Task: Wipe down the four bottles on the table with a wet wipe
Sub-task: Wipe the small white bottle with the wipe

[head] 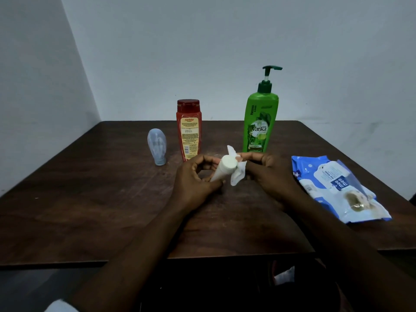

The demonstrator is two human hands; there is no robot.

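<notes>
Wooden table (90,210): dark brown, set against pale walls, bearing everything below.
Wipes pack (337,188): blue and white, lying flat on the right side of the table, near the right hand.
Green bottle (260,122): tallest, with a pump top, upright behind the hands.
Red bottle (188,129): capped, upright, left of the green one.
Pale blue bottle (157,146): standing on its cap, furthest left.
Left hand (193,179): fingers curled around the white tube's lower end.
Right hand (267,172): fingertips pinching the wipe against the tube.
White tube (222,171): held tilted above the table's middle, cap toward the camera.
Wet wipe (237,174): white, crumpled, touching the tube's cap end.
</notes>
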